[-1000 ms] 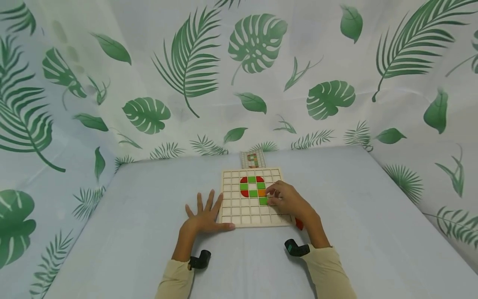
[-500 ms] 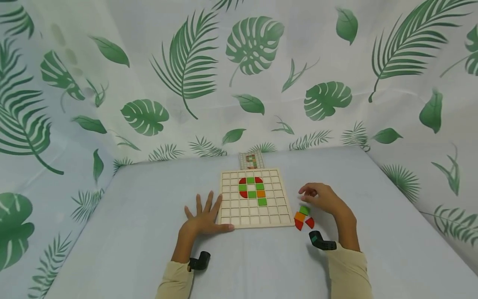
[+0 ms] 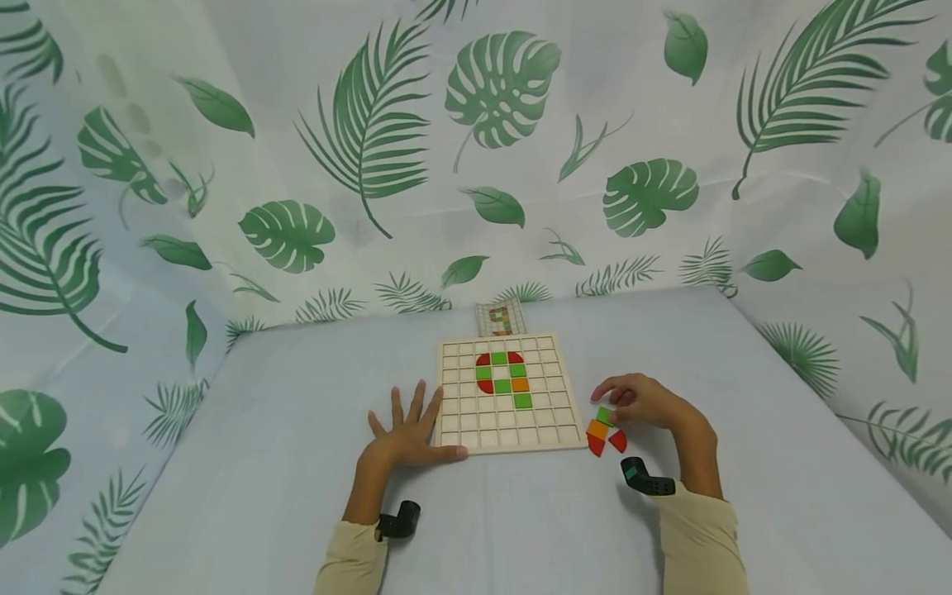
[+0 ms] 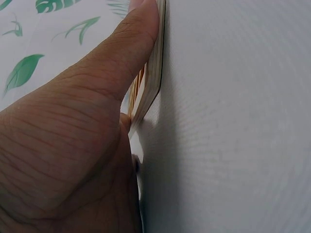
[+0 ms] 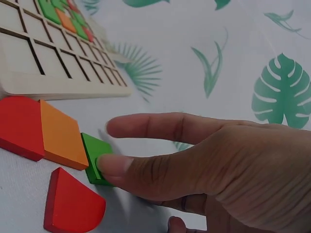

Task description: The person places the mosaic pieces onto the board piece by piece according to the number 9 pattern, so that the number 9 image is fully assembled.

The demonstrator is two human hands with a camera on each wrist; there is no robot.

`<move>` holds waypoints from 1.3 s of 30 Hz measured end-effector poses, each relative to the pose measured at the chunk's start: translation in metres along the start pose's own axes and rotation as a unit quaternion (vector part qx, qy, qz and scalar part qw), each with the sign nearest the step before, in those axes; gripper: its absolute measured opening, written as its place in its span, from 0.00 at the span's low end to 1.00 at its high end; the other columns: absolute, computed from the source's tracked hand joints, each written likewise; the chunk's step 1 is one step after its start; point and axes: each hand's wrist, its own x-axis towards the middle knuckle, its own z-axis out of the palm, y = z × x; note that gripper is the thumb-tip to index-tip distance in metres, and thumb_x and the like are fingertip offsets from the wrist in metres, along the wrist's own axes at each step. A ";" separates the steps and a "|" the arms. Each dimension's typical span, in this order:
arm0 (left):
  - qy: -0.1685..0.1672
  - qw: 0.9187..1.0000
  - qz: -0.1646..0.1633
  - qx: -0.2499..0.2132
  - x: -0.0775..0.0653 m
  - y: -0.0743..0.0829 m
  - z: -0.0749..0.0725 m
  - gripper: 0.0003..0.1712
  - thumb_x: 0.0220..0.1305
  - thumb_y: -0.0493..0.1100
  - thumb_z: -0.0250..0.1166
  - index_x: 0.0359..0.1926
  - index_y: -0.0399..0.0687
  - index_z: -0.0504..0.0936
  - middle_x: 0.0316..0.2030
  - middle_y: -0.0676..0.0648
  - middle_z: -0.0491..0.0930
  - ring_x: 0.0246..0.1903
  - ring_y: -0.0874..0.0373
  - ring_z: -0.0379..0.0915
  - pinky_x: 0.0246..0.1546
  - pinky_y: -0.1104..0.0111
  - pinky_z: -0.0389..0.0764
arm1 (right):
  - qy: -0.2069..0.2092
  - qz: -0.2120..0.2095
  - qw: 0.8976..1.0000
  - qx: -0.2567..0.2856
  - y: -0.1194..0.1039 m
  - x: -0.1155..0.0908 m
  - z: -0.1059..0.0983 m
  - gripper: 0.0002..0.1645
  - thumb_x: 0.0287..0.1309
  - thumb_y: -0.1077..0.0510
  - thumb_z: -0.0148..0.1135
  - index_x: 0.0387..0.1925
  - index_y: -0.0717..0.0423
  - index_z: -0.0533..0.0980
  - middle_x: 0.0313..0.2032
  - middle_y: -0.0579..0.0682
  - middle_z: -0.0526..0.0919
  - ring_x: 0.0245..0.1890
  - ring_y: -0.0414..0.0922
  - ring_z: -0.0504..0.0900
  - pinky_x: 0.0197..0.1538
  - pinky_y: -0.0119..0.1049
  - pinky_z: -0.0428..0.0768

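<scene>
A wooden grid board (image 3: 487, 421) lies on the table, with red, green and orange tiles set in its cells in a 9-like shape. At its left front corner my left hand (image 3: 405, 438) lies with spread fingers, the thumb resting on the front edge. To the right of the board, my right hand (image 3: 647, 402) reaches over a loose green square tile (image 5: 92, 143). The right thumb touches that tile in the right wrist view, while the index finger is held apart above it. Beside it lie an orange square tile (image 3: 597, 429) and two red rounded tiles (image 3: 619, 441).
Behind the board stands a small pattern card (image 3: 487, 321) showing a similar coloured figure on a grid. A white cloth with green leaves (image 3: 494, 205) hangs at the back and sides. Each wrist wears a black camera (image 3: 402, 521).
My right hand left the board, moved right to the loose tiles, then lowered until its thumb met the green tile. An orange and a green tile stay in the board. The left hand kept still.
</scene>
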 end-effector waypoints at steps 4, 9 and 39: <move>0.001 1.000 0.000 0.002 0.002 -0.001 0.000 0.65 0.50 0.79 0.61 0.78 0.59 0.41 0.78 0.43 0.30 0.74 0.33 0.14 0.62 0.26 0.28 | -0.002 0.003 1.000 -0.015 0.000 0.002 0.002 0.14 0.52 0.65 0.68 0.43 0.55 0.82 0.41 0.57 0.81 0.42 0.50 0.76 0.45 0.42 0.79; -0.003 1.000 0.000 0.004 0.003 -0.002 0.000 0.65 0.50 0.79 0.61 0.79 0.59 0.40 0.78 0.44 0.29 0.74 0.33 0.13 0.61 0.26 0.28 | -0.006 -0.004 1.000 -0.014 0.001 0.002 0.002 0.10 0.54 0.65 0.66 0.40 0.55 0.83 0.40 0.55 0.81 0.42 0.49 0.76 0.44 0.41 0.78; -0.003 1.000 -0.002 0.000 0.003 -0.005 0.004 0.65 0.49 0.79 0.61 0.78 0.61 0.40 0.78 0.44 0.28 0.73 0.33 0.13 0.61 0.26 0.28 | 0.059 0.012 0.998 -0.033 0.007 0.005 0.007 0.17 0.50 0.63 0.73 0.40 0.64 0.77 0.34 0.54 0.76 0.36 0.48 0.72 0.40 0.38 0.77</move>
